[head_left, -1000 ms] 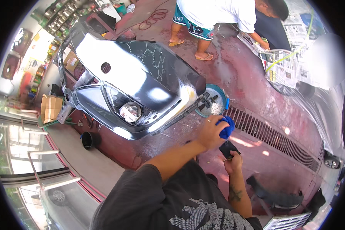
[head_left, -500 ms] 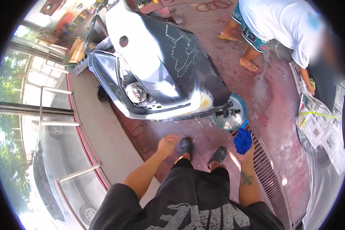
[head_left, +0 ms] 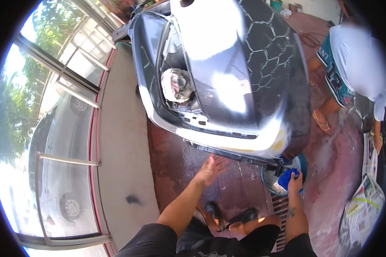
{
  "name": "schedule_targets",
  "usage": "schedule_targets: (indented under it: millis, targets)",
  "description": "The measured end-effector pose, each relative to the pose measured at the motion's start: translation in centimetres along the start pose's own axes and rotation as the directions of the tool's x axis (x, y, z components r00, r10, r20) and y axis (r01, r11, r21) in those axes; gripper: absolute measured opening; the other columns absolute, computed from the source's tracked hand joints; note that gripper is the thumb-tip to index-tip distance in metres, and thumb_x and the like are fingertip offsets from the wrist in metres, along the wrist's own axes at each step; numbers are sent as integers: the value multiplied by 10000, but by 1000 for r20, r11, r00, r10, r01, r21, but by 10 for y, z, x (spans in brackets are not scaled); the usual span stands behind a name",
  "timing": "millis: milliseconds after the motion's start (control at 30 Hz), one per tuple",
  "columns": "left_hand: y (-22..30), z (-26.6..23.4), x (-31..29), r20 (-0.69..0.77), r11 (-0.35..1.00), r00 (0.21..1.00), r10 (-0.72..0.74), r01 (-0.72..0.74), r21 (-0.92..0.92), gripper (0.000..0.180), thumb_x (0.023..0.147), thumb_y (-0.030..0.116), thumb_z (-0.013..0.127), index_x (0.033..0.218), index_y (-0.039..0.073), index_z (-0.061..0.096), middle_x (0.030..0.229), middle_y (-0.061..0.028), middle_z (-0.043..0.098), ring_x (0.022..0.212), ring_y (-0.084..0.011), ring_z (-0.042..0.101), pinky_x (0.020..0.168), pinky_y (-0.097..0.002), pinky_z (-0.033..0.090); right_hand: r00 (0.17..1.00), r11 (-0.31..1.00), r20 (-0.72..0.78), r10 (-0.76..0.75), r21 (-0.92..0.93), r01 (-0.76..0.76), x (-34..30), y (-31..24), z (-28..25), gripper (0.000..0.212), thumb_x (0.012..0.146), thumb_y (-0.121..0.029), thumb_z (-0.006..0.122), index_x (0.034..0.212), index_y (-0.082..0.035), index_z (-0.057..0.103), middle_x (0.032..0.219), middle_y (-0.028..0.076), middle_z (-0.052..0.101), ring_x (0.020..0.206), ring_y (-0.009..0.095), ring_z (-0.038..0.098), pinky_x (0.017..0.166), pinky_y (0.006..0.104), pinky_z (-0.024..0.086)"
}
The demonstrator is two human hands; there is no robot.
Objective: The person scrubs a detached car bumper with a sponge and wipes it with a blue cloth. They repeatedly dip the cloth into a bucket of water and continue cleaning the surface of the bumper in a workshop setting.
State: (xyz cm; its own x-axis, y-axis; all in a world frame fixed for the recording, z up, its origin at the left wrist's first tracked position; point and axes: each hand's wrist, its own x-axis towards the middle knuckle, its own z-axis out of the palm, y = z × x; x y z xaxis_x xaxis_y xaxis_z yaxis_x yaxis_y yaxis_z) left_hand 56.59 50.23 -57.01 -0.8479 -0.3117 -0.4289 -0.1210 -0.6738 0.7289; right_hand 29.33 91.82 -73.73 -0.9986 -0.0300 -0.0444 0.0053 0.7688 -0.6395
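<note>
A large dark car bumper [head_left: 221,107], glossy with glare and pale wet streaks, stands raised in front of me. My right hand [head_left: 295,184] grips a crumpled blue cloth [head_left: 285,180] over the round teal basin [head_left: 305,166], which sits partly beneath the bumper's right corner. Cloudy liquid shows in the basin. My left hand [head_left: 209,172] holds nothing; its fingers are spread just below the bumper's near lower edge, and whether they touch it I cannot tell. Crumpled paper [head_left: 176,85] fills a round opening in the bumper's left part.
At the right a person in a white shirt [head_left: 351,64] bends over newspaper-covered work [head_left: 360,210]. A floor drain grate [head_left: 280,214] runs beside my feet. Along the left, a grey ledge [head_left: 126,171] borders large windows [head_left: 68,141], with a parked car behind the glass.
I have come closer to the bumper, which looms larger. My right hand has brought the blue cloth over the basin. My left hand has reached forward toward the bumper's edge, fingers spreading.
</note>
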Motion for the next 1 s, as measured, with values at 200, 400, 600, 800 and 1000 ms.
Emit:
schedule_targets:
  millis: [200,400,600,800,1000]
  targets:
    - [-24,11,49,351,932,875,335,-252,-261,1110,844,716,863,1697,174,405,1677,-69,535,1556,-305,490,1301,-559,363,958,837,286,36,-533,128,5,-11,74,642,938,-156,770,1540,-85,559,1549,206,580,1419,464,576,1179,554,500]
    - [-18,32,72,325,774,768,551,-325,-543,581,1036,292,806,1554,114,613,1549,-71,677,1491,-271,584,1294,-516,403,896,793,392,209,-604,79,91,142,139,480,878,-241,810,1333,-93,760,1256,238,771,1214,357,742,1080,441,581]
    - [-12,28,65,261,757,802,537,-323,-568,495,1027,82,720,1511,45,625,1537,-110,682,1459,-308,615,1290,-532,416,780,932,518,351,-278,-234,79,75,102,589,1080,-520,610,1467,-80,667,1414,166,714,1152,365,742,1014,517,595]
    - [-10,44,56,196,728,826,528,-323,-604,478,972,-10,661,1448,20,652,1452,-130,719,1431,-315,634,1266,-531,454,751,865,649,119,304,-400,62,18,-4,574,1123,-562,603,1489,-121,636,1449,146,697,1090,333,743,837,573,644]
    - [-27,48,67,213,700,844,492,-238,-673,412,975,-26,644,1387,-31,668,1412,-142,737,1365,-323,677,1240,-527,483,751,998,660,19,-55,23,62,56,69,1175,918,-660,825,1737,13,319,1717,258,472,1556,407,508,1267,434,411]
